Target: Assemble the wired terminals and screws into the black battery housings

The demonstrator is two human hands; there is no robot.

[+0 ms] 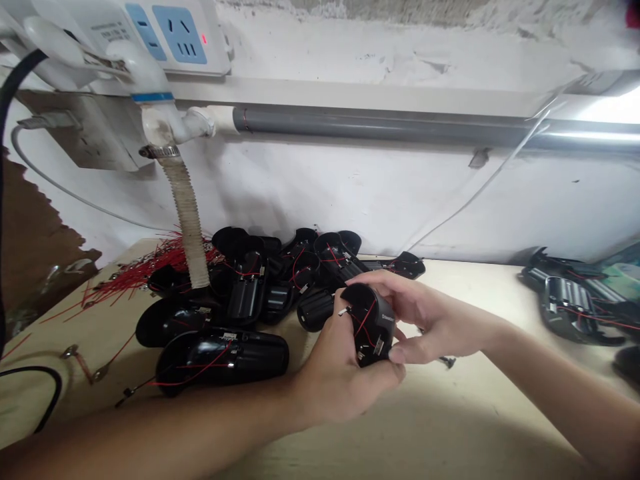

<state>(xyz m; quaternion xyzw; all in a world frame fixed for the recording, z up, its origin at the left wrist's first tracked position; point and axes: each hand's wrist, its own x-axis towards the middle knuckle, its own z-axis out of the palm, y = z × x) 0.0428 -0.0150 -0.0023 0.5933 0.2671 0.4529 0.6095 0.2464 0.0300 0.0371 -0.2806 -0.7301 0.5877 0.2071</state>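
Both my hands hold one black plastic housing with thin red wires and small metal tabs on it, just above the pale wooden table. My left hand cups it from below with fingers wrapped round. My right hand grips it from the right, thumb and fingers closed on its side. Right behind them lies a heap of similar black housings with red wires.
A bundle of loose red wires lies at the back left beside a ribbed hose hanging from a white pipe fitting. More black parts sit at the right edge. A power strip and grey pipe run along the wall.
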